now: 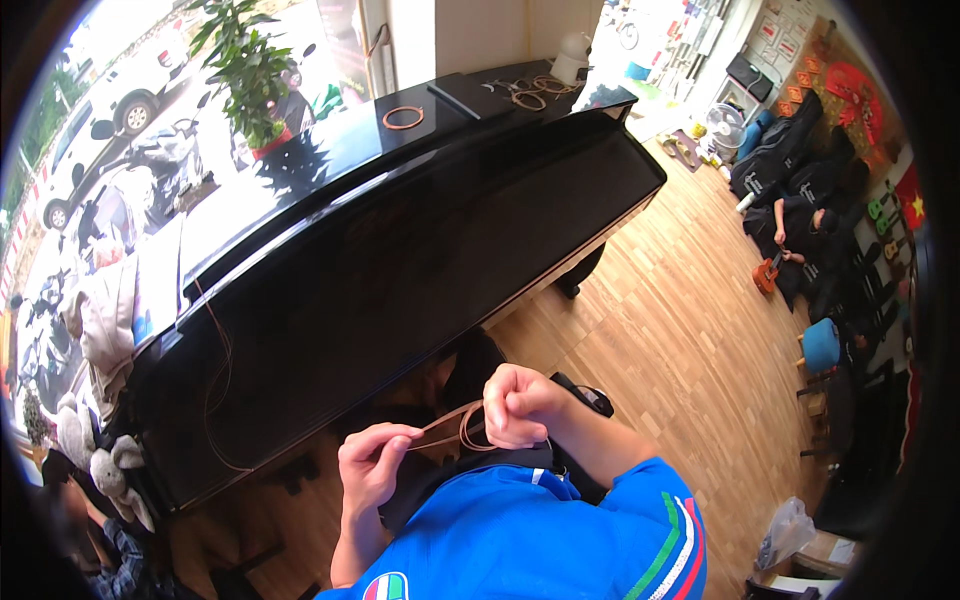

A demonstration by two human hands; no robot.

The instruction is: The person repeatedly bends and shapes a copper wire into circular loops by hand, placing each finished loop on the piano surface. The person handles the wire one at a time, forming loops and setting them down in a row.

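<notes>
My left hand (370,465) and my right hand (518,403) both pinch a thin copper-coloured wire (452,424) stretched between them, low in the view. Near my right hand the wire curls into a small loop. My right fist is closed around it; my left fingertips grip its other end. Both hands hover in front of the closed black piano (400,250), just below its front edge. My blue sleeve fills the bottom of the picture.
A coil of wire (403,117) and more coils (530,95) lie on the piano top. A long wire (215,380) hangs down the piano's left front. A potted plant (245,65) stands behind. A seated person (810,240) is at the far right on the wooden floor.
</notes>
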